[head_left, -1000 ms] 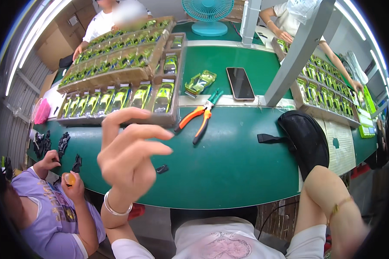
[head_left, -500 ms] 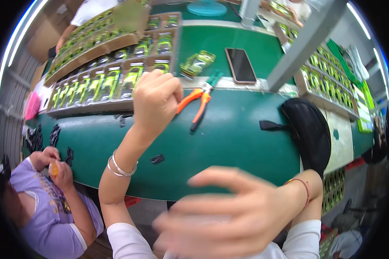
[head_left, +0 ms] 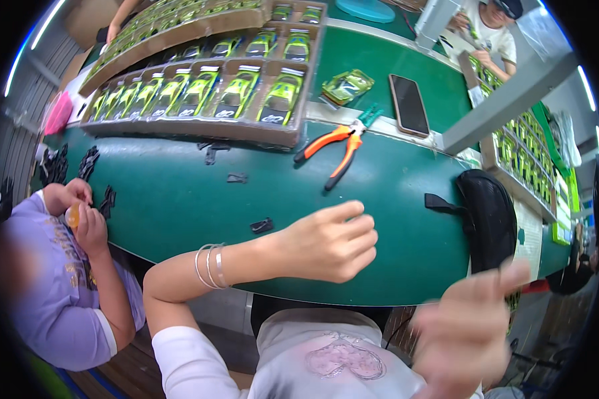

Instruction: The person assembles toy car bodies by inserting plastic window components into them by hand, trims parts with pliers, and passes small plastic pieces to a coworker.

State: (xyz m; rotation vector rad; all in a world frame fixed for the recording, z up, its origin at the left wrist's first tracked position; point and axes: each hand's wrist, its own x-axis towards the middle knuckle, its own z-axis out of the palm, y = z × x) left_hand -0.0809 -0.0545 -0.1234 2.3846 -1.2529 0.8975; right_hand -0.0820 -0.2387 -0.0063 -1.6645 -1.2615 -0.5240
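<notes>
Obs. from beside the bench (head_left: 406, 259): L hand (head_left: 333, 243) over its front edge, abt. mid-length. Fingers clenched in a loose fist; palm hidden, so can't tell if anything's inside. R hand (head_left: 462, 329) off the front edge, toward the R end, blurred; one finger looks extended, grip can't be told. Nearest R hand: black bag (head_left: 489, 219), lying at the bench's R end.

Nearest L hand: small black strip (head_left: 261, 225), just beyond the wrist, toward the front edge. Two more strip pcs. lie farther back, near the car tray (head_left: 203, 133). Pliers (head_left: 343, 143) lie apart from the tray's R corner, handles spread toward the front edge. Loose green toy car (head_left: 348, 86) and phone (head_left: 409, 105) farther back.

Handling, my judgement: keep L forearm raised so the near strip isn't swept off the front edge; fingertips, not a fist, would suit pcs. this thin; R hand best kept clear of the bag strap.
</notes>
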